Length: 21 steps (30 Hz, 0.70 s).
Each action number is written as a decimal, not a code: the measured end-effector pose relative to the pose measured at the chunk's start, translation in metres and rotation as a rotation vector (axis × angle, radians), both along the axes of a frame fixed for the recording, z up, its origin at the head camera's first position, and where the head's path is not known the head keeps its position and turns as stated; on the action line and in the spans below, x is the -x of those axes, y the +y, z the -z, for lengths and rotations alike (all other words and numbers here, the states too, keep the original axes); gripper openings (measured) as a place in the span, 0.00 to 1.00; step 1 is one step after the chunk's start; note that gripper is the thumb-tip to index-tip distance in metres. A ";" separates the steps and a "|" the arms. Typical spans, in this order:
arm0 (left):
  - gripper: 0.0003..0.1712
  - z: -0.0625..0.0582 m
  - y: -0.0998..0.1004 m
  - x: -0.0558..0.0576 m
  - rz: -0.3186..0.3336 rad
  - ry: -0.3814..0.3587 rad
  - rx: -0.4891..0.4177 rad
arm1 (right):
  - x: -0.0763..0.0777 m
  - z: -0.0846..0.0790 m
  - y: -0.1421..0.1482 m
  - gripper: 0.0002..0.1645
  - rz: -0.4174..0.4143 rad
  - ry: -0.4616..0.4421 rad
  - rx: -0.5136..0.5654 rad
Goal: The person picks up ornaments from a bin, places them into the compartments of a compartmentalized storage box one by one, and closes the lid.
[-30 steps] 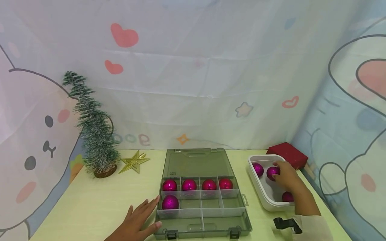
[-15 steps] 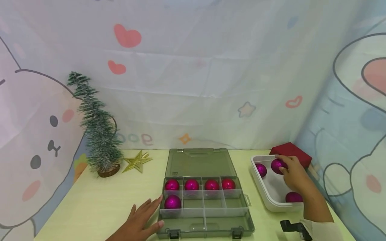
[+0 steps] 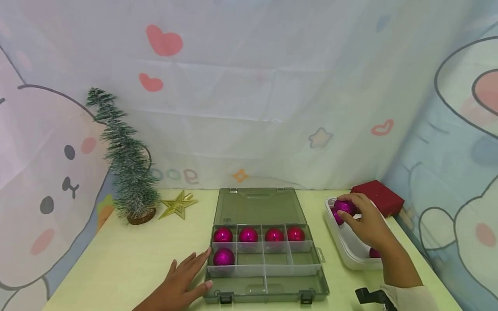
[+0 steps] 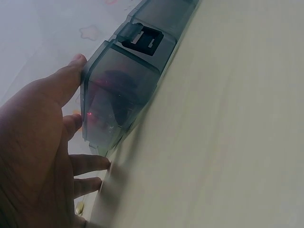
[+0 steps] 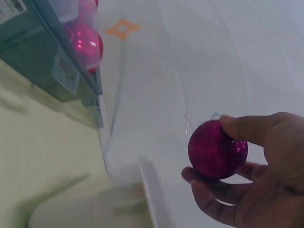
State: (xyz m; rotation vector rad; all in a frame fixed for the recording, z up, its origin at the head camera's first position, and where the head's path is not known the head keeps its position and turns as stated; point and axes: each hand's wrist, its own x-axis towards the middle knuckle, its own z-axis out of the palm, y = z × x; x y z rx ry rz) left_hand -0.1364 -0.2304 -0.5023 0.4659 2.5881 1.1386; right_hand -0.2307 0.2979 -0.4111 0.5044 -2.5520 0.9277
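My right hand (image 3: 367, 222) pinches a glittery purple bauble (image 5: 217, 149) between thumb and fingers, over the far left part of a white tub (image 3: 350, 244). Another purple bauble (image 3: 336, 217) shows in the tub just below it, and one more (image 3: 374, 253) lies near the tub's front, partly hidden by my wrist. My left hand (image 3: 179, 280) rests with fingers extended at the left side of a grey-green divided box (image 3: 268, 298), whose lid lies open to the back. Shiny pink-red baubles (image 3: 248, 235) fill its back row. A glittery purple bauble (image 3: 223, 257) sits in the middle row's left compartment.
A small frosted Christmas tree (image 3: 130, 172) stands at the back left, with a gold star (image 3: 179, 204) beside it. Behind the tub lies a dark red box (image 3: 378, 198). A printed cloth (image 3: 249, 95) hangs around the table's back and sides.
My right hand has lifted the purple bauble from the tub floor and carried it up and slightly left. My left hand stays at the box's side.
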 end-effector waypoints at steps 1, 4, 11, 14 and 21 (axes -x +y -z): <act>0.45 0.000 0.000 0.000 0.000 -0.003 -0.001 | 0.000 0.001 -0.003 0.24 -0.031 0.022 0.012; 0.45 0.001 -0.001 0.000 0.002 -0.014 -0.006 | -0.002 0.004 -0.012 0.28 -0.091 0.038 0.046; 0.45 0.002 0.000 0.001 -0.005 -0.011 0.006 | -0.005 0.006 -0.033 0.38 -0.147 -0.081 0.118; 0.45 0.001 0.000 0.002 -0.008 -0.004 0.010 | -0.003 0.008 -0.041 0.37 -0.162 -0.099 0.111; 0.46 0.001 0.001 0.001 -0.008 0.012 0.021 | -0.001 0.013 -0.063 0.31 -0.275 -0.129 0.140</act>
